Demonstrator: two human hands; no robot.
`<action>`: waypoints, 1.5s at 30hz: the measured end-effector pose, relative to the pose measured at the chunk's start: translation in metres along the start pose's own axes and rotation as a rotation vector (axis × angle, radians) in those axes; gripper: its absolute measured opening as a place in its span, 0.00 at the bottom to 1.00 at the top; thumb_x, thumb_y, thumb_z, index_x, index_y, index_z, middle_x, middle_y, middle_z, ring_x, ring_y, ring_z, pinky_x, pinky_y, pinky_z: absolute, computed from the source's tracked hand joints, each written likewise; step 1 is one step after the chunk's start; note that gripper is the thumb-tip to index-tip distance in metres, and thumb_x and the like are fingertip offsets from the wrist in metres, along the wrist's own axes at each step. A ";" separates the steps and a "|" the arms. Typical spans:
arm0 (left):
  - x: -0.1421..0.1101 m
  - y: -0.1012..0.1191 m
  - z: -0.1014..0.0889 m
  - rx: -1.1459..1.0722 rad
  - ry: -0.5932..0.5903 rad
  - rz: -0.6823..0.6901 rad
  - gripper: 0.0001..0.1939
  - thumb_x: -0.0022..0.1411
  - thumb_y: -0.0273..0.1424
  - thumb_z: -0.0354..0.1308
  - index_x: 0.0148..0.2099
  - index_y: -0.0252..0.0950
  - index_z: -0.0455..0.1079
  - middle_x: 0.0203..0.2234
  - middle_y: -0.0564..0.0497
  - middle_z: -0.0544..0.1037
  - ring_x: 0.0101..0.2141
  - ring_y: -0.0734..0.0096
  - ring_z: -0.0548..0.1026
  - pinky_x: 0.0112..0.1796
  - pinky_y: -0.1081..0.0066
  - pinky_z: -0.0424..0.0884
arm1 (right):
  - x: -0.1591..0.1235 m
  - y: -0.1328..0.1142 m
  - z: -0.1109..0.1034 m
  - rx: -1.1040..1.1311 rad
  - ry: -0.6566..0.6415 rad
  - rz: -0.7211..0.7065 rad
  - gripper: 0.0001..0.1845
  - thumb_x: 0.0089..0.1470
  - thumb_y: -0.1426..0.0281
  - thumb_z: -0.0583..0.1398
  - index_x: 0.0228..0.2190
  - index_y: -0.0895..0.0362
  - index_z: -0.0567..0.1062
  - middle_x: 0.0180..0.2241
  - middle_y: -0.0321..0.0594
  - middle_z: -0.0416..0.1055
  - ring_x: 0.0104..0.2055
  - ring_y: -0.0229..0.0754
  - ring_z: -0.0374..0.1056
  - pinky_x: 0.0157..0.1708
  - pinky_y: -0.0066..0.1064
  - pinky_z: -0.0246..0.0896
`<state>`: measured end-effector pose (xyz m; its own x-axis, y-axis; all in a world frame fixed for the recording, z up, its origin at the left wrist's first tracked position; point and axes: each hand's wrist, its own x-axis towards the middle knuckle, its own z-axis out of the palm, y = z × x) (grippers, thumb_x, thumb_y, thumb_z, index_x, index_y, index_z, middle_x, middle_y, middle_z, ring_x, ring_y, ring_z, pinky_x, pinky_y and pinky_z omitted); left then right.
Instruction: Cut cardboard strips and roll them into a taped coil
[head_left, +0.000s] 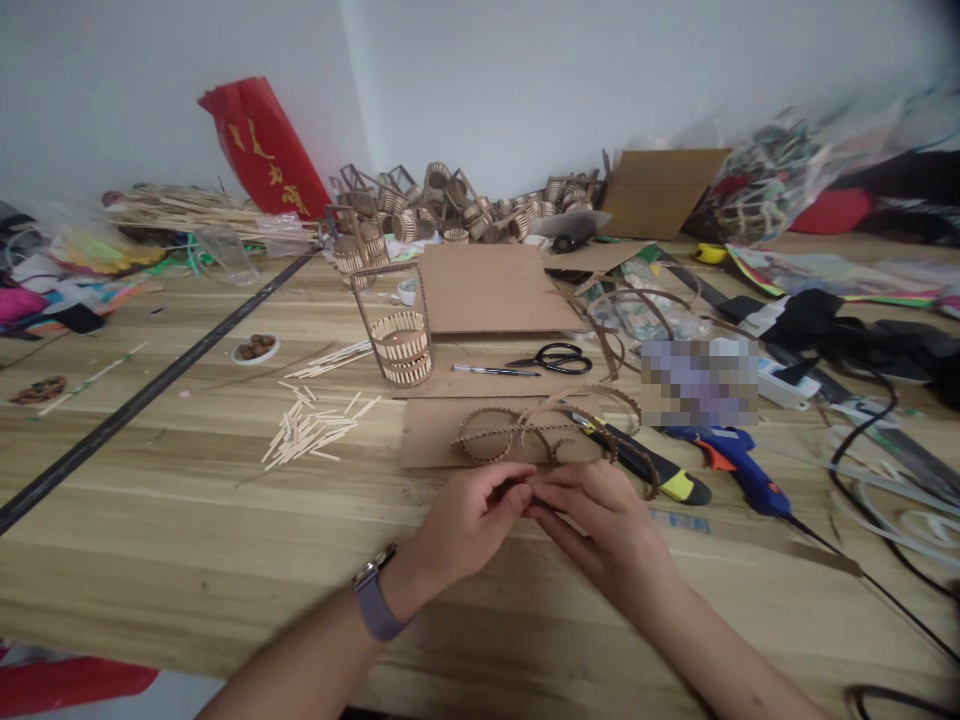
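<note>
Left hand (476,515) and right hand (611,515) meet at lower centre, fingers pinched closed, contents unclear, below looped brown corrugated-cardboard strips (514,431).

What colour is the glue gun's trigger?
The trigger is orange, on a blue glue gun, shown best in the head view.

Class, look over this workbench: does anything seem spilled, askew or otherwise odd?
Two untidy spots: short sticks lie strewn crisscross left of the cardboard, and small baskets are heaped by the wall, some tipped over.
</note>
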<state>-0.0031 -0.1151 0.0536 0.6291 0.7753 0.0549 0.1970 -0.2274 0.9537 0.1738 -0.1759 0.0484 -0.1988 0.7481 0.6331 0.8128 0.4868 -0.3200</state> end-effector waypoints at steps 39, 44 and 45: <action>0.003 0.000 -0.006 0.393 0.034 0.189 0.05 0.60 0.22 0.60 0.38 0.34 0.76 0.33 0.47 0.78 0.35 0.65 0.75 0.37 0.71 0.69 | 0.000 0.010 0.002 0.013 -0.092 -0.014 0.11 0.64 0.68 0.55 0.40 0.55 0.77 0.32 0.43 0.77 0.33 0.43 0.71 0.34 0.36 0.66; 0.003 0.001 -0.007 0.306 0.057 0.187 0.05 0.59 0.24 0.60 0.37 0.35 0.76 0.32 0.48 0.79 0.33 0.67 0.76 0.34 0.72 0.69 | -0.001 0.009 0.001 0.128 -0.041 0.056 0.11 0.63 0.66 0.57 0.42 0.53 0.79 0.33 0.43 0.78 0.34 0.44 0.73 0.33 0.35 0.70; 0.003 0.002 -0.007 0.257 0.067 0.186 0.05 0.59 0.25 0.60 0.38 0.35 0.76 0.33 0.47 0.79 0.33 0.67 0.76 0.34 0.72 0.69 | 0.000 0.008 0.000 0.161 -0.035 0.085 0.11 0.62 0.66 0.58 0.43 0.52 0.79 0.33 0.43 0.79 0.34 0.44 0.73 0.33 0.35 0.70</action>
<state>-0.0063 -0.1089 0.0576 0.6228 0.7417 0.2491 0.2723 -0.5039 0.8197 0.1805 -0.1718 0.0456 -0.1543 0.8037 0.5747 0.7301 0.4846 -0.4817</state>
